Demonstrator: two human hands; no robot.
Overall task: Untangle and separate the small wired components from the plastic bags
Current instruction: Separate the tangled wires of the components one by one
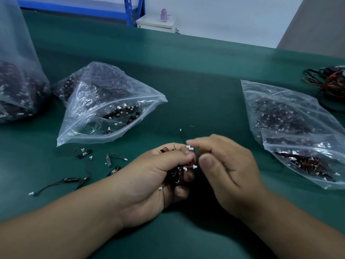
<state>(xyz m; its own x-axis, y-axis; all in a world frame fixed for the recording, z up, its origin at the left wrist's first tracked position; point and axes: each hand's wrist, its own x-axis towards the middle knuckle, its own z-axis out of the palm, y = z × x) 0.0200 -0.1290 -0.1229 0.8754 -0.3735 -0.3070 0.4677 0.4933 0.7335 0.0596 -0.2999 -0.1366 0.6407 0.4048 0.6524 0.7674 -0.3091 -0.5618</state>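
Head view: fingers of the left hand (149, 176) clamp a tangled bunch of wires (178, 173), near and right of the open bag (104, 109). Fingers of the right hand (227, 171) pinch one white plug (189, 147). Next, probably, ease it free.

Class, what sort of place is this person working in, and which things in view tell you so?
Probably a small electronics assembly or sorting workshop: there is a green-matted bench, clear zip bags holding many small wired components, and blue metal racking behind.
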